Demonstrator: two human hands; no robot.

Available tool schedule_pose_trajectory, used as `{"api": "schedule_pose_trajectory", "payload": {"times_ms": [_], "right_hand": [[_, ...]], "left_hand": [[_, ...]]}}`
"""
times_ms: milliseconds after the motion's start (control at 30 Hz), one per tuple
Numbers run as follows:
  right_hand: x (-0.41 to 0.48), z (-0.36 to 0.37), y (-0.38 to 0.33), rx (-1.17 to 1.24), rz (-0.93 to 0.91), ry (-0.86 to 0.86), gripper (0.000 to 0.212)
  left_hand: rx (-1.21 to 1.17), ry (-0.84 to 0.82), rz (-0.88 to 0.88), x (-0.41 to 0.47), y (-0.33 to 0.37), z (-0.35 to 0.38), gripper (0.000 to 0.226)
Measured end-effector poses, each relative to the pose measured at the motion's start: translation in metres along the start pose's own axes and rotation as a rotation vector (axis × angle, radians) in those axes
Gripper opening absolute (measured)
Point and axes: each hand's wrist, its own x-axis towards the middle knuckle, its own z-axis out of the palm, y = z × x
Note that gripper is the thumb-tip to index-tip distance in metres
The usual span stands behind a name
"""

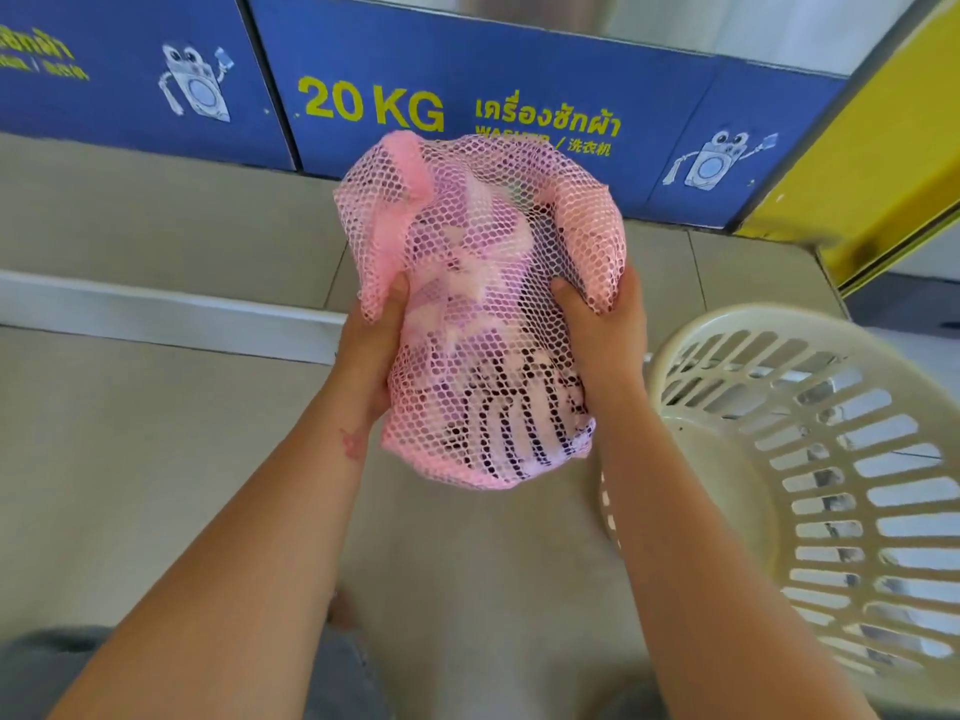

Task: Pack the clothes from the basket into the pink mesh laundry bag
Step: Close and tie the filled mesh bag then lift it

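1. Laundromat setting: blue washer panels [467, 96] with yellow "20 KG" lettering along the back, pale tiled floor [156, 459] below, yellow panel [857, 174] at upper right.

2. Pink mesh laundry bag [478, 304] held up off the floor, mid-frame, between both hands and just left of the basket, not touching it as far as can be told.

3. Left hand [369, 350] clamped on the bag's left flank, thumb pressed into bunched netting, fingers wrapped round the far side and mostly hidden.

4. Right hand [602, 330] closed on the right flank, pinching a fold of slack mesh near the top, thumb on the near face.

5. Clothes [498, 407] already inside: pale pink or white fabric visible through the holes, plus a dark-striped piece low down. Bag bulging and rounded, so apparently well filled.

6. Cream slatted basket [805, 459] at lower right, on the floor. Visible interior bare, with no garment to be seen; nearest part cut off by the frame edge and the right forearm, so not fully checkable.

7. Judged progress: transfer of clothes seemingly complete or nearly so.

8. Left to do, probably: gathering the loose top and closing it. Opening, drawstring or zip not distinguishable among the folded netting, so closed or not cannot be told.

9. Risk: slack upper mesh flopping open and a garment slipping out if tilted.
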Motion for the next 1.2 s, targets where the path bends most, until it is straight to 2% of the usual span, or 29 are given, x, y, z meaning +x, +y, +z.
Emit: {"api": "schedule_pose_trajectory", "payload": {"times_ms": [200,300,400,467,533,633,700,733,800,867,933,1000,1100,1200], "right_hand": [[0.096,0.002,-0.039,-0.042,-0.123,0.086,0.064],[0.151,0.013,-0.039,-0.103,-0.133,0.132,0.066],[0.186,0.038,-0.011,-0.192,-0.051,0.025,0.08],[0.19,0.055,0.028,-0.44,-0.138,-0.144,0.09],[0.188,0.065,0.06,-0.691,-0.141,-0.274,0.089],[0.185,0.065,0.074,-0.758,-0.15,-0.277,0.085],[0.181,0.063,0.069,-0.774,-0.179,-0.264,0.084],[0.178,0.061,0.067,-0.77,-0.183,-0.254,0.083],[0.17,0.057,0.066,-0.755,-0.189,-0.225,0.08],[0.161,0.051,0.066,-0.758,-0.211,-0.166,0.076],[0.152,0.045,0.07,-0.769,-0.203,-0.132,0.073],[0.143,0.043,0.076,-0.804,-0.188,-0.142,0.073],[0.138,0.047,0.083,-0.863,-0.194,-0.204,0.077],[0.151,0.056,0.08,-0.959,-0.29,-0.197,0.082]], "left_hand": [[-0.06,-0.033,0.015,0.081,0.045,0.05,0.049],[-0.013,-0.023,0.034,0.14,0.048,0.064,0.047],[0.246,0.09,0.041,0.194,0.038,0.065,0.05],[0.463,0.183,0.08,0.213,0.028,0.059,0.055],[0.574,0.185,0.121,0.222,0.02,0.056,0.059],[0.812,0.344,0.199,0.215,0.015,0.068,0.065],[1.014,0.452,0.347,0.196,0.013,0.079,0.063],[1.099,0.438,0.473,0.183,0.013,0.083,0.06],[1.292,0.302,0.747,0.163,0.006,0.087,0.058],[1.505,0.082,0.875,0.151,-0.006,0.087,0.064],[1.693,-0.075,0.834,0.147,-0.014,0.083,0.075],[1.816,-0.111,0.704,0.155,-0.02,0.076,0.079],[1.889,-0.035,0.526,0.173,-0.012,0.071,0.074],[1.867,0.043,0.404,0.194,0.002,0.071,0.074]]}}
